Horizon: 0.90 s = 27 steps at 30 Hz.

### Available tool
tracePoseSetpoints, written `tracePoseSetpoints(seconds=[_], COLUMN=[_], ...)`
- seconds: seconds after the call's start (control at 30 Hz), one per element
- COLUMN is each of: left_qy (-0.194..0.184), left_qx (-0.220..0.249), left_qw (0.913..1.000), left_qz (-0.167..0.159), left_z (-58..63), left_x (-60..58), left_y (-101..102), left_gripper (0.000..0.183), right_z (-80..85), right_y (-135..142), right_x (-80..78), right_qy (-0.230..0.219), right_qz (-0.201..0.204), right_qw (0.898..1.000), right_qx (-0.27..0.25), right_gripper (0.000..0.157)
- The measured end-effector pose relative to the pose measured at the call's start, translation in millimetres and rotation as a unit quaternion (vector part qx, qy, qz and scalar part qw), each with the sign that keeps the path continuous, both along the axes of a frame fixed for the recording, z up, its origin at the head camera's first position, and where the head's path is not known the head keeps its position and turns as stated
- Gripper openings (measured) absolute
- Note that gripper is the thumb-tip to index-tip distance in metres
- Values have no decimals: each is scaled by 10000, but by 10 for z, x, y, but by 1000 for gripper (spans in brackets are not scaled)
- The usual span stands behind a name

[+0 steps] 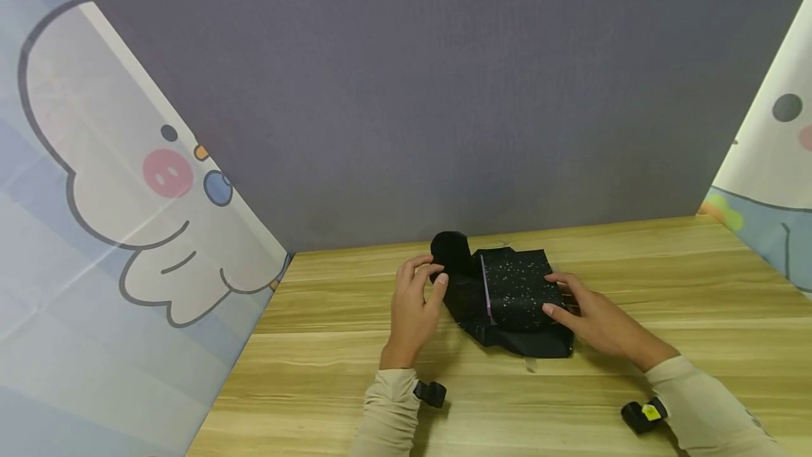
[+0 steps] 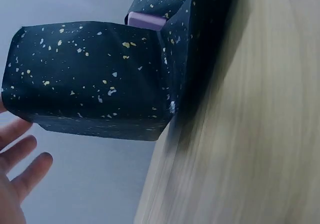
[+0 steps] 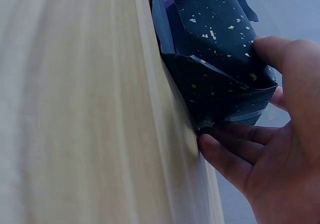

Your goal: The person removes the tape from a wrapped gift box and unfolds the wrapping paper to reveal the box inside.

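Note:
Black paper flecked with white and gold is folded around a box whose lilac edge shows at the left of the top fold. From the left end a loose flap stands up; it fills much of the left wrist view. My left hand is beside this flap, fingers spread and fingertips right at its edge. At the opposite end, my right hand holds the paper-wrapped box. The right wrist view has one fingertip on the top face and other fingers low against the folded end.
The package lies on a wood-grain table, near the grey panel at the back. Cartoon-printed sheets line the sides. A small translucent piece is on the table at the paper's front edge. Both wrists wear black straps with small devices.

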<state>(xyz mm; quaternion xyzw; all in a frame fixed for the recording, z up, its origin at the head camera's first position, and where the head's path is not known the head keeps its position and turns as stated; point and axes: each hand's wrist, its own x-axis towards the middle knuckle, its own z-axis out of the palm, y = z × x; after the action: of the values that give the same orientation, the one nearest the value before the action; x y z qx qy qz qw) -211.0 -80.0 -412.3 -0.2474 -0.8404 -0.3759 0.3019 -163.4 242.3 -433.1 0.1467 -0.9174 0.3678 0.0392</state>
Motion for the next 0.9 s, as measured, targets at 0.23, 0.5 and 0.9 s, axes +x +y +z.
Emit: tracePoseSetpoints(seconds=[0.23,0.5,0.9], left_qy=[-711,-2048,-3650], left_qx=[-193,-627,-1518], left_qw=[9939,9686,9116], left_qz=[825,1266,1131], left_z=[86,267,215], left_x=[6,47,24], left_y=[-94,-259,-439], left_gripper=[44,50,60], right_z=[-2,2,6], right_y=[3,13,4], right_x=[-4,-15,-4], right_qy=[6,-66,-15], right_qz=[3,-11,-4], right_qw=[10000,10000,10000], right_qx=[15,51,45], right_gripper=[60,62,61])
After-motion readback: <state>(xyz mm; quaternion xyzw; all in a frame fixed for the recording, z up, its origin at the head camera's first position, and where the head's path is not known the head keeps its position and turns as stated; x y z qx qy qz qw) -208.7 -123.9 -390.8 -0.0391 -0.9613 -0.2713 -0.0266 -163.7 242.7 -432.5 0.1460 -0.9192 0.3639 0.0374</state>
